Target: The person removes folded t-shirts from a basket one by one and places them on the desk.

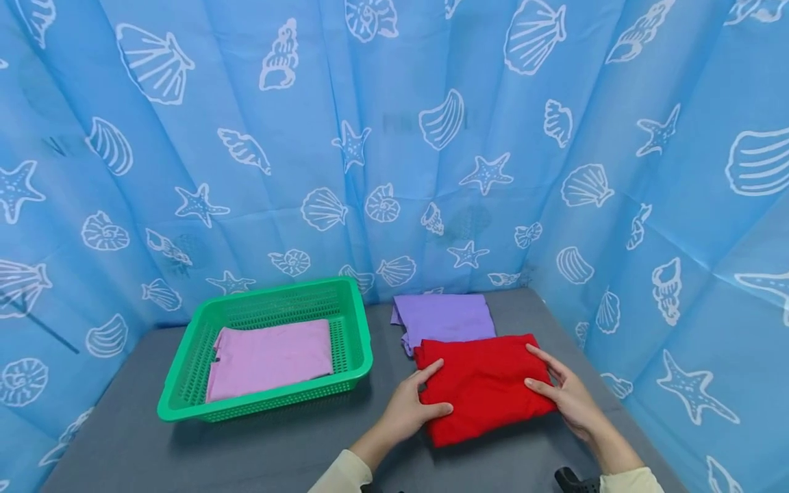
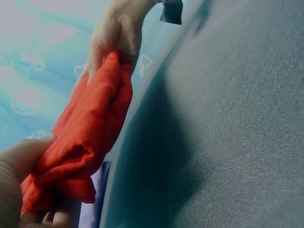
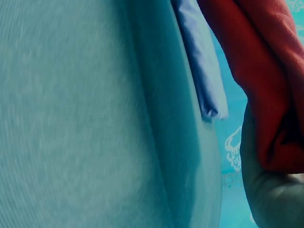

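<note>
Both hands hold a folded red cloth point(image 1: 483, 390) by its two ends, raised off the grey surface. My left hand point(image 1: 409, 405) grips the left end, thumb on top and fingers underneath in the left wrist view. At the opposite end my right hand point(image 1: 570, 397) has its thumb over the cloth, with fingers under it in the right wrist view. Just behind lies a folded purple cloth point(image 1: 444, 316), partly covered by the red one in the head view. A folded pink cloth point(image 1: 271, 359) lies inside the green basket point(image 1: 364, 329) to the left.
The grey tabletop point(image 1: 296, 452) carries the basket and the purple cloth. A blue curtain point(image 1: 394, 164) with white shell and starfish prints hangs along the back and both sides. A black device point(image 1: 576, 481) sits at the right wrist.
</note>
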The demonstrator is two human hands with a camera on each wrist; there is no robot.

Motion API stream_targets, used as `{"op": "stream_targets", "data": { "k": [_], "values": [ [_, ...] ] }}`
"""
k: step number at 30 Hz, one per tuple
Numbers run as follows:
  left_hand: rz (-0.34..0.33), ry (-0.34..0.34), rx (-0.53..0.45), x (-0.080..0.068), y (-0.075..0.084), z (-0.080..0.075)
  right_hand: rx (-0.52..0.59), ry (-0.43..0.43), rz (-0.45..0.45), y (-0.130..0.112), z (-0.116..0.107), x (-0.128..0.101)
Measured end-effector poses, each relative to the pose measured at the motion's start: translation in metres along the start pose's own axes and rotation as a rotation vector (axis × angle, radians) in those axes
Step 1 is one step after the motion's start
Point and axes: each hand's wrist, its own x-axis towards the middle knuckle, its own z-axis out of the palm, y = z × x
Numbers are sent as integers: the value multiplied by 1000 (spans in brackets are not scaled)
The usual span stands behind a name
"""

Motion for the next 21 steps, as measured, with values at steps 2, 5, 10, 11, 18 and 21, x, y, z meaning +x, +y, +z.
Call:
{"op": "stream_targets", "data": {
  "k": [2,5,10,11,18,21],
  "values": [
    [0,-5,10,3,0,3,-13,3,-3,2,-3,1],
    [-9,-13,29,8,0,7,-27,2,-7,4,-8,3],
    [-19,-29,64,16,-2,16,-39,15,13,9,-16,5],
    [-19,-33,67,17,-3,17,-41,17,15,10,-17,6],
    [10,-46,90,25,-6,29,-91,25,16,19,-28,8],
    [22,-42,108,28,-5,35,-133,37,14,19,-32,9]
  ]
}}
